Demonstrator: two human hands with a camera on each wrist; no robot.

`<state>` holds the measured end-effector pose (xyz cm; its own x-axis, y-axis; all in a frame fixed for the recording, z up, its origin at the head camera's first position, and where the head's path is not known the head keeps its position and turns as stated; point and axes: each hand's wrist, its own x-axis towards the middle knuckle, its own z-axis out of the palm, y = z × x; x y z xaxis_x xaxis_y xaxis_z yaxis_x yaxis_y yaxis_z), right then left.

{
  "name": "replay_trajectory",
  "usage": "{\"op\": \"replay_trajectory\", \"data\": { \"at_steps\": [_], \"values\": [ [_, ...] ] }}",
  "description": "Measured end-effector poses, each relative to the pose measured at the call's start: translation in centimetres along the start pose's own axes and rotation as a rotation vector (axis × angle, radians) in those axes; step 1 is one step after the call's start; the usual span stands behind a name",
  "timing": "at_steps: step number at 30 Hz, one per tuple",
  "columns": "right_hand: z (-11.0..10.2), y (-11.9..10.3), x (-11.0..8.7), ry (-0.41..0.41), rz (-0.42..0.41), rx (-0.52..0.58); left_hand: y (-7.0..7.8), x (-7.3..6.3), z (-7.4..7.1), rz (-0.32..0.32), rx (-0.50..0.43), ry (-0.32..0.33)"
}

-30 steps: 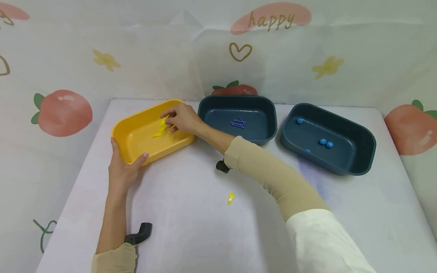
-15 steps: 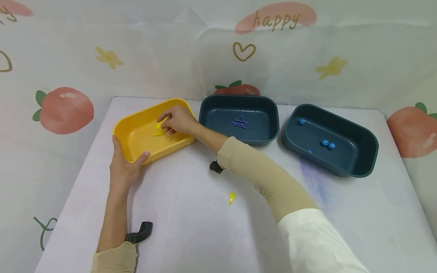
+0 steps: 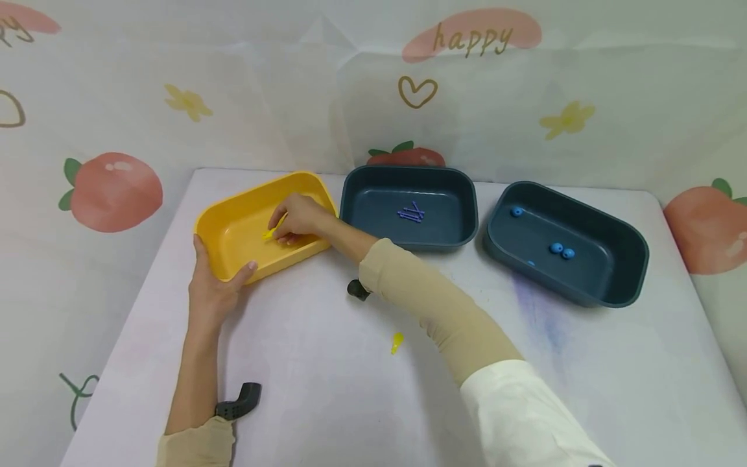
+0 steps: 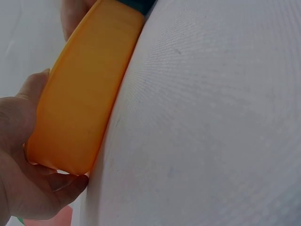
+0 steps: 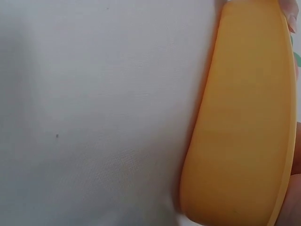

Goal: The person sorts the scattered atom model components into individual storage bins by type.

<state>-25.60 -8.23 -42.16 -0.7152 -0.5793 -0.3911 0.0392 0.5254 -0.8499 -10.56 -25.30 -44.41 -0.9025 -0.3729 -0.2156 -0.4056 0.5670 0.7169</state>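
In the head view my left hand point(image 3: 213, 292) grips the near left corner of a yellow plastic bin point(image 3: 280, 264). The left wrist view shows the thumb against the bin's side wall point(image 4: 84, 94) and the fingers curled at its end. My right hand point(image 3: 300, 217) is down inside the bin, thumb and fingertips pinching a small yellow plastic piece point(image 3: 268, 235). Its lower fingers are partly covered by the hand itself. In the right wrist view the bin's outer wall point(image 5: 240, 108) hides most of that hand. A similar tapered yellow piece point(image 3: 397, 342) lies on the table.
Right of the yellow bin stands a dark blue bin point(image 3: 408, 241) with several purple sticks point(image 3: 411, 213). Farther right, an angled dark bin point(image 3: 633, 272) holds blue beads point(image 3: 556, 248). A printed cloth wall point(image 3: 262, 123) rises behind the table point(image 3: 327, 376).
My right hand has moved down and slightly left inside the yellow bin, the yellow piece at its fingertips shifting nearer. My left hand keeps its grip on the corner.
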Motion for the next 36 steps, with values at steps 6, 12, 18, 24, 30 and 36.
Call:
{"op": "replay_trajectory", "data": {
  "at_steps": [6,12,18,24,30,36],
  "values": [
    [0.2,-0.1,0.2,-0.031,0.024,-0.076,0.1,-0.1,0.0,-0.002,0.010,0.001],
    [1.0,-0.1,0.7,-0.028,0.062,-0.083,-0.1,-0.3,-0.1,-0.018,0.016,0.006],
    [1.2,0.1,1.2,-0.027,0.091,-0.105,-0.1,-0.3,0.0,-0.001,0.003,0.009],
    [0.8,0.2,1.1,-0.005,0.129,-0.083,0.2,0.0,0.2,0.025,0.008,0.005],
    [0.8,0.1,1.0,0.009,0.137,-0.057,0.3,-0.1,0.2,-0.010,0.013,-0.002],
    [0.7,-0.3,1.2,0.077,0.109,-0.067,0.3,-0.1,0.1,-0.033,-0.001,-0.006]
  ]
}}
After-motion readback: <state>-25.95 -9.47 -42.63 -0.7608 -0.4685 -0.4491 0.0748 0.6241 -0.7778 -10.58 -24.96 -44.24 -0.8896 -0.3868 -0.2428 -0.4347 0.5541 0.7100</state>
